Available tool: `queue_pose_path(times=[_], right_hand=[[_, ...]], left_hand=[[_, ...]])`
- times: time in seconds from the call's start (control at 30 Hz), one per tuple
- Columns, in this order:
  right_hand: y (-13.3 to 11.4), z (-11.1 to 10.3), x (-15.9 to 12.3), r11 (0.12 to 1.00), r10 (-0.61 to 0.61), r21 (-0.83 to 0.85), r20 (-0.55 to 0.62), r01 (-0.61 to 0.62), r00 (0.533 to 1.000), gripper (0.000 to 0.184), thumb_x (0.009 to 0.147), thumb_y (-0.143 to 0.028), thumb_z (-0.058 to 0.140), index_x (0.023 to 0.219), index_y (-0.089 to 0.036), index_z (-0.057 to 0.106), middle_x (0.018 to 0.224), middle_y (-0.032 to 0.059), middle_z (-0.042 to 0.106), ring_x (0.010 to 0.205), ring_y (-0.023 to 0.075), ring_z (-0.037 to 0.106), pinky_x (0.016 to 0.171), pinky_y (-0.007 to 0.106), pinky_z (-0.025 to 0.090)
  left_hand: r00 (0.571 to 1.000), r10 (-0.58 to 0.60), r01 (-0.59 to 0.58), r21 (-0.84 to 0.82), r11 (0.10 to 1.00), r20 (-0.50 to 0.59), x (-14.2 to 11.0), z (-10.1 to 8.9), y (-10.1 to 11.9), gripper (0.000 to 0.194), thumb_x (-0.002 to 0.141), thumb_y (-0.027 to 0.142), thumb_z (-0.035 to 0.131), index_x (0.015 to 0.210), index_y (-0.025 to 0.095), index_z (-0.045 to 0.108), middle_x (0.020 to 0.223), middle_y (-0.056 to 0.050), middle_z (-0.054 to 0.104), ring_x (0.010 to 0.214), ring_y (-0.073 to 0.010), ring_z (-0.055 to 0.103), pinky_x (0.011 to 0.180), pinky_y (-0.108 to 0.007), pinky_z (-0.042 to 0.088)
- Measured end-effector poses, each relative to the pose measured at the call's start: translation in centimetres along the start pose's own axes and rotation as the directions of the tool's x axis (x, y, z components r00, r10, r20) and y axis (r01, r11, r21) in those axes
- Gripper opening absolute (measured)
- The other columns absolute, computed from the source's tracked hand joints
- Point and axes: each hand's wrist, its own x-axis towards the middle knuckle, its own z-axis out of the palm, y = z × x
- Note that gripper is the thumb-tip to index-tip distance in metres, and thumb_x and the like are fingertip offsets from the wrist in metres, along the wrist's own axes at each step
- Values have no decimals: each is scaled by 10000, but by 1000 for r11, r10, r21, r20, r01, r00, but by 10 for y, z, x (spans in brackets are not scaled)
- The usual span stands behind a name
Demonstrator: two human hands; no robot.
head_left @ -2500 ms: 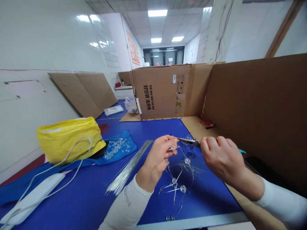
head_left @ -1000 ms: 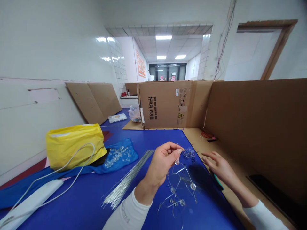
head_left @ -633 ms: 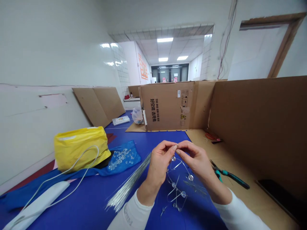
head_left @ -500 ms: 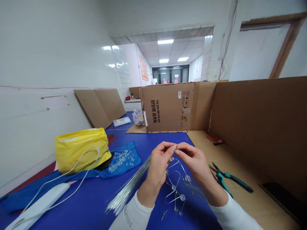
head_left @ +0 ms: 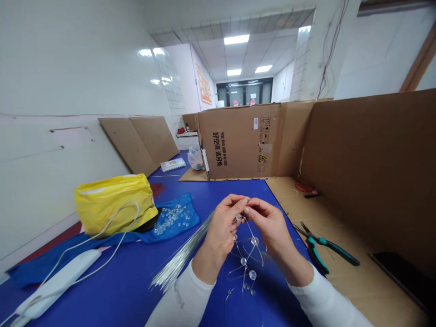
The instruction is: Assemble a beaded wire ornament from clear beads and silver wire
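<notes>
My left hand (head_left: 221,229) and my right hand (head_left: 274,227) meet above the blue table, thumbs and fingertips pinched together. Between them they grip the upper end of a beaded wire piece (head_left: 255,241), with clear faceted beads strung along thin silvery wire. Its bent loops and several beads hang below the fingers, over the table. The exact spot under the fingertips is hidden. Left of my left hand lies a bundle of straight silvery wires (head_left: 185,260). Clear loose beads (head_left: 172,218) are spread on a blue cloth (head_left: 192,213) farther left. Teal-handled pliers (head_left: 320,241) rest to the right.
A yellow bag (head_left: 114,204) and a white power strip (head_left: 63,281) with its cord take up the left side. Cardboard walls (head_left: 238,145) stand at the back and right. A clear plastic case (head_left: 173,164) lies far back. A dark flat object (head_left: 397,281) lies at right.
Both hands have shifted slightly left and stay pinched together. The hanging beaded wire has turned, and its loops now hang closer together. The camera view has tilted a little downward.
</notes>
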Motion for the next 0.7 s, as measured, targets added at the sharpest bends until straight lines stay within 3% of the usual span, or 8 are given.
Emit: queue_pose_path(times=[0.27,0.43,0.6,0.7], right_hand=[[6,-11,5,998,17,58,113,-23,993,167,803,-360,842,748,-236,745,695,-16,678,670,155,616,686,306,513],[3,-10,6,998,47,30,86,-50,995,241,777,-425,849,729,-226,722,691,-12,675,657,155,604,680,308,509],[-6,-16,9,1000,17,3,22,-17,1000,238,786,-398,840,726,-214,702,714,-16,655,668,133,571,673,281,483],[-14,-26,13,1000,24,-9,-17,-24,1000,239,759,-393,850,759,-207,700,787,13,712,670,135,591,668,293,485]], left_hand=[[998,-1,0,12,1000,59,-2,1,-1,317,675,380,928,812,158,749,698,11,672,494,-35,499,414,-151,289],[999,30,-33,58,998,39,-1,0,-6,324,740,437,892,882,175,766,792,-5,704,533,-43,500,474,-170,348],[995,69,-76,107,991,72,-2,1,-3,317,801,437,842,977,181,779,705,16,634,551,-65,481,509,-186,356],[986,144,-159,212,964,86,-3,-1,1,236,872,382,770,1002,184,774,701,23,606,570,-75,465,535,-195,362]])
